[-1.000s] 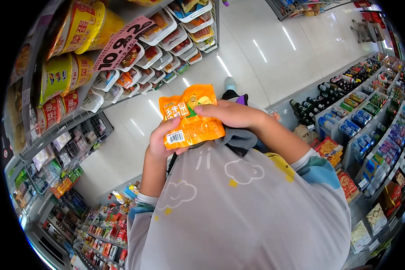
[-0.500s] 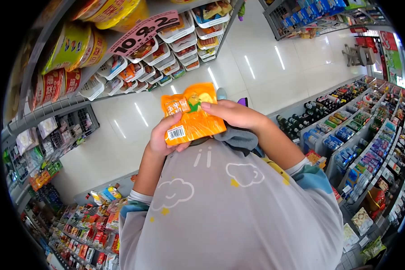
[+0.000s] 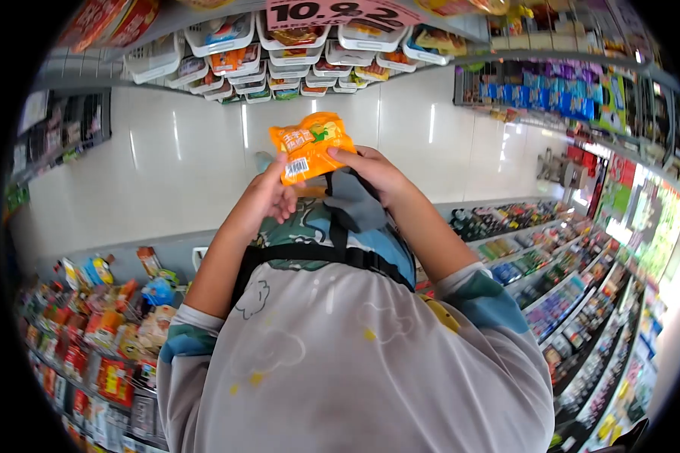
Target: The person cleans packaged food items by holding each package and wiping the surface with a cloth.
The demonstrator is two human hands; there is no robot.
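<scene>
An orange snack packet (image 3: 319, 138) with white lettering, a yellow-and-green picture and a barcode is held up in front of my waist. My right hand (image 3: 370, 174) grips its right side, thumb on the printed face and the other fingers behind. At the packet's lower left corner, my left hand (image 3: 266, 198) has its thumb along the edge, with its lower fingers loosely curled below. Both hands hold the packet tilted, its printed face towards me. A dark grey cloth-like item (image 3: 353, 202) hangs just below the packet, near my right wrist.
White baskets (image 3: 279, 57) of packaged food line the shelf ahead, under a pink price sign (image 3: 340, 13). Shelves of snacks (image 3: 113, 325) stand at the left, and shelves of bottles and cans (image 3: 536, 287) at the right. Pale tiled floor (image 3: 181, 166) lies between.
The view has turned, so the basket shelf now runs straight across the top. The packet appears higher and farther from my body, and my left hand's grip has loosened towards its corner.
</scene>
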